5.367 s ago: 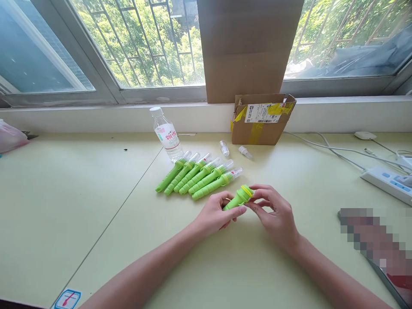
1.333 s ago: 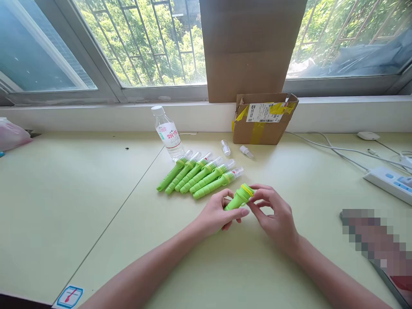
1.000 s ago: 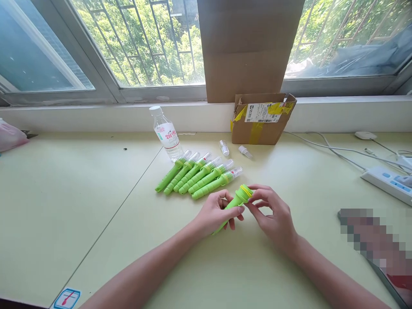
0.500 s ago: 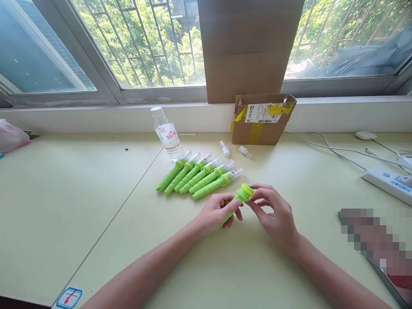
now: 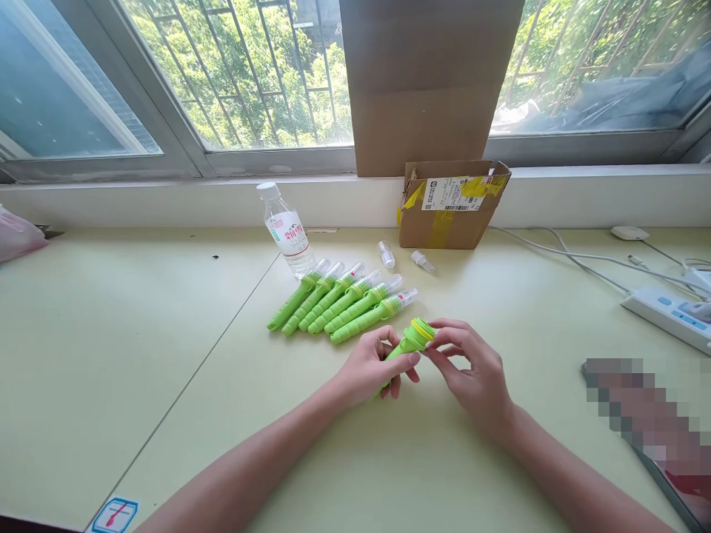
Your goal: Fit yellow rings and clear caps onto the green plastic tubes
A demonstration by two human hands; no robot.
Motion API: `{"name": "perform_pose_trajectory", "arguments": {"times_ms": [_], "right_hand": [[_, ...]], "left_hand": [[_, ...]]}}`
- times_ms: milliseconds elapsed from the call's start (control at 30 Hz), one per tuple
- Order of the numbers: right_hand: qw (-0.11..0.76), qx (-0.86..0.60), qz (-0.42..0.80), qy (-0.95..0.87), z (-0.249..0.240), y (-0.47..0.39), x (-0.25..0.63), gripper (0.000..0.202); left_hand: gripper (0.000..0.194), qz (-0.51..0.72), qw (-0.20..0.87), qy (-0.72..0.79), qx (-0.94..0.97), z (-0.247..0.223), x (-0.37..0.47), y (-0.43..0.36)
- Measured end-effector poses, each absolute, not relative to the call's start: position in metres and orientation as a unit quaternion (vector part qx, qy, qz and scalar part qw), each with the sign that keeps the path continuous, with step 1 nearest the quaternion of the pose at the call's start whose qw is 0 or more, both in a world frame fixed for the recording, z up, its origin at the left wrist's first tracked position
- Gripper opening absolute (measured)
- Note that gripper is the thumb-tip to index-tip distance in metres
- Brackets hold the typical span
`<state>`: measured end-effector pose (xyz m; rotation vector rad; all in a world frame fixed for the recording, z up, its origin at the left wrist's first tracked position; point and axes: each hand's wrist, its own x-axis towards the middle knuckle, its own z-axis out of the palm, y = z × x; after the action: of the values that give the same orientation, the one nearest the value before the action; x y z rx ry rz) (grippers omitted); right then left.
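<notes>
My left hand (image 5: pixel 378 364) is closed around the lower part of a green plastic stick (image 5: pixel 414 337), which tilts up to the right. Its wider top end carries a yellow ring. The thumb and fingertips of my right hand (image 5: pixel 472 366) are closed against this ringed end; whether they hold some small part there is hidden. Just beyond my hands, several similar green sticks (image 5: pixel 361 324) with clear ribbed caps lie side by side. Two loose clear pieces, one a clear cap (image 5: pixel 386 255) and the other a small clear tube with a white end (image 5: pixel 423 261), lie farther back.
A water bottle (image 5: pixel 286 231) stands behind the row. At the back, a taped cardboard box (image 5: pixel 449 207) sits before a tall cardboard sheet (image 5: pixel 425 89). White cables and a power strip (image 5: pixel 669 314) are on the right, above a partly blurred dark flat object (image 5: pixel 652 463). A pinkish bag (image 5: pixel 19 235) lies far left.
The held green stick has turned slightly in my left hand, and its ringed end has shifted a little left. My right hand stays at that end. The whole view has moved slightly.
</notes>
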<state>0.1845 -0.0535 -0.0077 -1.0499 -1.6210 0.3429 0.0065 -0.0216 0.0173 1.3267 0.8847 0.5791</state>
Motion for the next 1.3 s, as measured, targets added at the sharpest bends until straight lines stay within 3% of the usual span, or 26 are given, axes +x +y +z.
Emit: {"name": "perform_pose_trajectory", "arguments": {"times_ms": [500, 933, 1300], "right_hand": [[0.551, -0.46, 0.201, -0.667, -0.0059, -0.053, 0.1856, 0.011], [0.525, -0.452, 0.228, -0.684, -0.0061, -0.0528, 0.1864, 0.018], [0.56, -0.437, 0.154, -0.687, -0.0075, -0.0554, 0.1836, 0.015]], "left_hand": [[0.047, 0.255, 0.691, 0.347, 0.58, 0.0145, 0.0062, -0.0177], [0.04, 0.249, 0.669, 0.379, 0.589, 0.0171, 0.0052, -0.0199], [0.04, 0.26, 0.674, 0.386, 0.573, 0.0157, 0.007, -0.0222]]}}
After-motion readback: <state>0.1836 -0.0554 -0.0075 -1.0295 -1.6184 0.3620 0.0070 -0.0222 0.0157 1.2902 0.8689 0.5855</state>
